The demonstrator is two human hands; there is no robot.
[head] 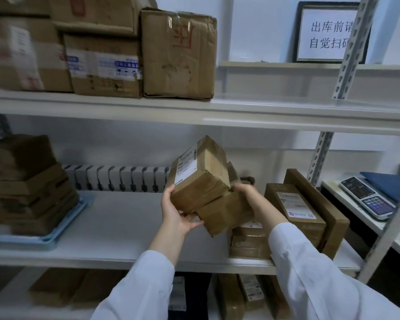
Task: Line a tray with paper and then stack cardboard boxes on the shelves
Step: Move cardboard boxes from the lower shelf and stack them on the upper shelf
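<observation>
A parcel storeroom or dispatch room. White metal shelving (pixel 194 112) on slotted uprights (pixel 349 54) carries taped cardboard boxes (pixel 178 54) with shipping labels; a framed Chinese notice (pixel 328 31) about scanning stands on the top shelf, and an electronic scale (pixel 367 199) sits alongside.

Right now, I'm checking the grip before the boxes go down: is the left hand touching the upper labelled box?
Touching. The head view shows the left hand gripping the lower left corner of the upper labelled box.
</observation>
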